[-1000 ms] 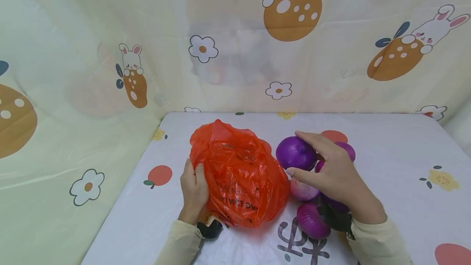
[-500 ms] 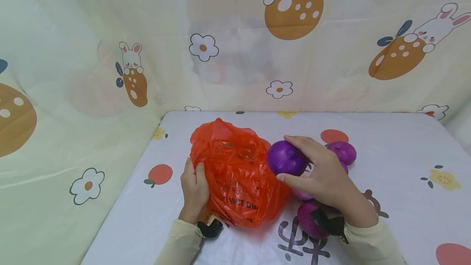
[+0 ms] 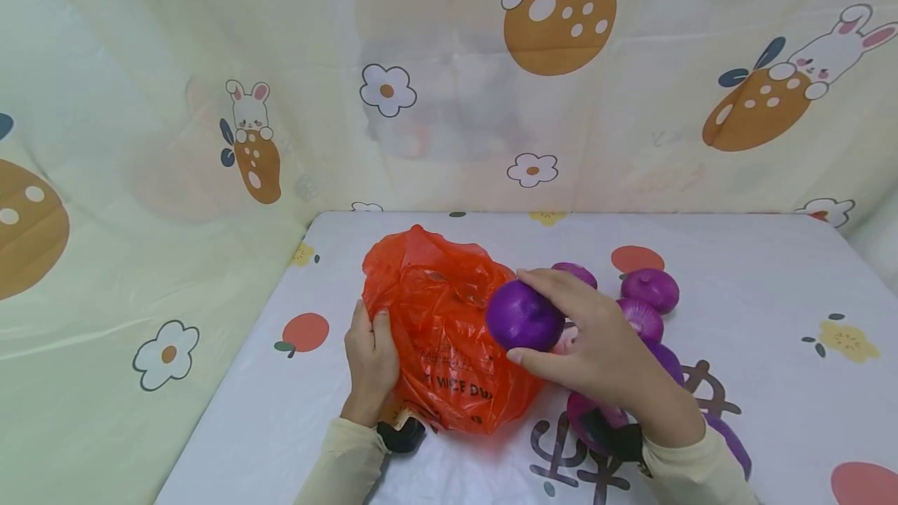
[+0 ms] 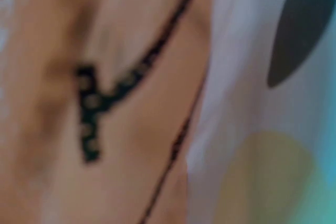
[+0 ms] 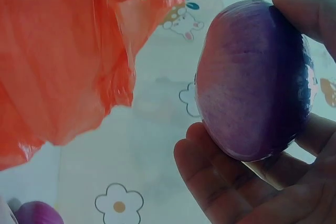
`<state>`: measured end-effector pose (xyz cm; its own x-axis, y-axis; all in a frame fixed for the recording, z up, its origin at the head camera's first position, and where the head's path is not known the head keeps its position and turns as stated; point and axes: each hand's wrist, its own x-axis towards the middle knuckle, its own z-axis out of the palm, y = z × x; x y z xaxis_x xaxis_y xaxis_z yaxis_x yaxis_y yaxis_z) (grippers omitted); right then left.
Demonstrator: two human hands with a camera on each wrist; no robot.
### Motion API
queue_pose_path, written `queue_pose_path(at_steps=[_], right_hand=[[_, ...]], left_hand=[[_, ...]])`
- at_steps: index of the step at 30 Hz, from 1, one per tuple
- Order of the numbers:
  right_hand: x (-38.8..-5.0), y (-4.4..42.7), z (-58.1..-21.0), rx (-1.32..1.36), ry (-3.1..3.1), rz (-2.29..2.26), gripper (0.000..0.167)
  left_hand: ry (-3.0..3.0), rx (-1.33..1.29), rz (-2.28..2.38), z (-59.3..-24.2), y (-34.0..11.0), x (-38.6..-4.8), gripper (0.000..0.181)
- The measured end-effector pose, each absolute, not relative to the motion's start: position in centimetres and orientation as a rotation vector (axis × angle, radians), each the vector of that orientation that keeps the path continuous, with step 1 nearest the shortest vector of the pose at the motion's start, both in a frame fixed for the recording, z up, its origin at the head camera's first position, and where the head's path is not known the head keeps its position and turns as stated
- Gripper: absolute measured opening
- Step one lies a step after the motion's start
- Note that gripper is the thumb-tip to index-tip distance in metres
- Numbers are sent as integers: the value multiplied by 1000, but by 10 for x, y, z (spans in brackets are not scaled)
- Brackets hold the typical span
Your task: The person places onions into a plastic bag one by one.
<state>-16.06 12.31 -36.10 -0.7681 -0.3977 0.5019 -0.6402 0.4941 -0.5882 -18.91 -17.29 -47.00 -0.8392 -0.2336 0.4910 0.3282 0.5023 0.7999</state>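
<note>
An orange-red plastic bag (image 3: 456, 349) with dark lettering stands crumpled in the middle of the table. My left hand (image 3: 372, 353) grips its left side. My right hand (image 3: 592, 341) holds a smooth purple onion (image 3: 525, 316) between thumb and fingers, in front of the bag's right side. The right wrist view has the onion (image 5: 254, 82) large and glossy, apart from the bag (image 5: 63, 61). The left wrist view is blurred and filled mostly by skin; the left fingertips are hidden there.
More purple onions lie right of the bag, including one onion (image 3: 651, 291) at the back and another (image 3: 592, 415) near the right wrist. A curved purple thing (image 3: 731, 443) shows partly behind the right sleeve. A printed cloth (image 3: 449, 146) hangs behind the table.
My right hand has moved left and slightly down with the onion, from beside the bag to its right side. More onions on the table are uncovered. The left hand stays put.
</note>
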Motion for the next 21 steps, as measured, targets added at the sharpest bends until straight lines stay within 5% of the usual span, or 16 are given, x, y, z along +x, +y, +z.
queue_pose_path(at_steps=[21], right_hand=[[-147, 92, -370, 1015, -2514, 1030, 79]], left_hand=[[-2182, -82, -1322, -470, -172, -188, 28]])
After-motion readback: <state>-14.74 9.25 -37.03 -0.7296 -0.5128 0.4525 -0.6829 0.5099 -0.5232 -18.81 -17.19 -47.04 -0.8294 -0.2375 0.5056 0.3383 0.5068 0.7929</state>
